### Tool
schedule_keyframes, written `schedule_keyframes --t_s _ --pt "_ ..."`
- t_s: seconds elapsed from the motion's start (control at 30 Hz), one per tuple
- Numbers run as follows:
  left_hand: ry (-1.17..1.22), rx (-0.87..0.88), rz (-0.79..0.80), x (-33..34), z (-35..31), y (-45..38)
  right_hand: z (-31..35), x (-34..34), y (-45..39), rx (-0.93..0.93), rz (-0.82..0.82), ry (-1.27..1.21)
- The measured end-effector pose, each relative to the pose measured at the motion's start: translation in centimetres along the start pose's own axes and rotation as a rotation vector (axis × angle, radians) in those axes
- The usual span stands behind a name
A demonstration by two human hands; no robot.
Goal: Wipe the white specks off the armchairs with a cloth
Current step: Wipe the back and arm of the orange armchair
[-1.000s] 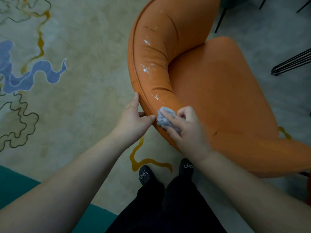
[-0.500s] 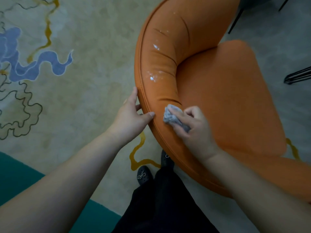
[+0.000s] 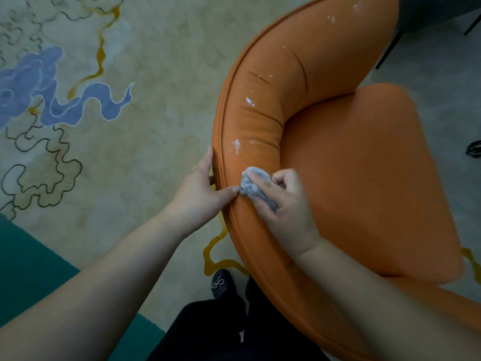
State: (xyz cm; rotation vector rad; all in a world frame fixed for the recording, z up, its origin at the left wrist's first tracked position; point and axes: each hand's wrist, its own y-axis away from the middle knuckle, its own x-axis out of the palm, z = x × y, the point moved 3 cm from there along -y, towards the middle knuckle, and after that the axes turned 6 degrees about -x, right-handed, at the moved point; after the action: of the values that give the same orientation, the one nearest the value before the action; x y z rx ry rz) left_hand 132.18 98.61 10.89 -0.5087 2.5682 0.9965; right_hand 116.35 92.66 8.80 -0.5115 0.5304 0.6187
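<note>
On the padded rim of the orange armchair (image 3: 263,121), the right hand (image 3: 283,204) bunches a grey cloth (image 3: 251,185) in curled fingers and presses it to the fabric. The left hand (image 3: 201,188) braces the chair's outer edge, fingers straight, thumb lying on the rim beside the cloth. White specks (image 3: 236,145) sit just above the cloth, with more further up the backrest. A hard rub with such a small wad could smear them into the weave rather than lift them.

Dim, even indoor light — soft focus throughout, wide-angle bending at the edges.
</note>
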Motion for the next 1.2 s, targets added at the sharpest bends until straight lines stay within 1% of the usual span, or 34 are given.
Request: schedule_keyframes --t_s 0.1,0.13,0.23,0.33,0.4,0.47,0.53,0.6,0.67,0.73,0.87,0.93,1.0,1.1,1.2 --pt "0.016 -0.002 -0.019 0.0 0.0 -0.3 -0.3 1.5 -5.4 -0.090 -0.010 0.055" --pt "0.014 0.001 -0.021 0.1 -0.1 -0.5 -0.5 1.9 -7.5 -0.093 -0.023 0.065" --pt "0.003 -0.012 0.001 -0.1 -0.2 -1.2 -1.8 2.2 -11.3 -0.018 -0.038 0.031" --pt "-0.003 -0.016 0.046 -0.6 -0.6 -2.0 -1.8 1.4 -8.8 -0.017 -0.013 0.012" --pt "-0.013 -0.021 0.097 -1.0 -0.8 -2.4 -1.2 0.7 -5.6 -0.043 0.030 -0.002" --pt "-0.011 -0.025 0.159 -1.3 -0.9 -2.7 -0.8 0.4 -4.3 -0.052 0.062 -0.008" --pt "0.008 -0.030 0.205 -1.6 -0.8 -3.0 -0.9 0.9 -6.4 -0.098 0.084 0.036" --pt "0.015 -0.031 0.236 -2.0 -0.8 -3.4 -0.9 1.8 -10.1 -0.112 0.066 0.109" --pt "0.018 -0.016 0.269 -2.4 -0.9 -4.0 -1.2 2.5 -13.3 -0.031 0.021 0.121" --pt "0.035 -0.017 0.322 -2.8 -0.9 -4.6 -0.9 2.7 -13.8 0.033 0.025 0.092" --pt "0.099 -0.005 0.415 -4.3 -1.0 -5.3 0.4 1.3 -8.5 0.004 0.156 0.021" --pt "0.111 0.004 0.434 -5.0 -1.6 -5.9 1.0 0.9 -5.9 0.020 0.174 0.025" --pt "0.090 0.020 0.432 -5.6 -2.6 -6.7 1.5 1.1 -5.3 0.045 0.126 0.075" --pt "0.034 0.057 0.406 -5.7 -4.0 -8.1 1.1 2.2 -8.4 0.075 0.023 0.160" --pt "-0.001 0.086 0.382 -6.0 -4.8 -9.5 -0.5 2.7 -12.2 0.229 -0.121 0.129"
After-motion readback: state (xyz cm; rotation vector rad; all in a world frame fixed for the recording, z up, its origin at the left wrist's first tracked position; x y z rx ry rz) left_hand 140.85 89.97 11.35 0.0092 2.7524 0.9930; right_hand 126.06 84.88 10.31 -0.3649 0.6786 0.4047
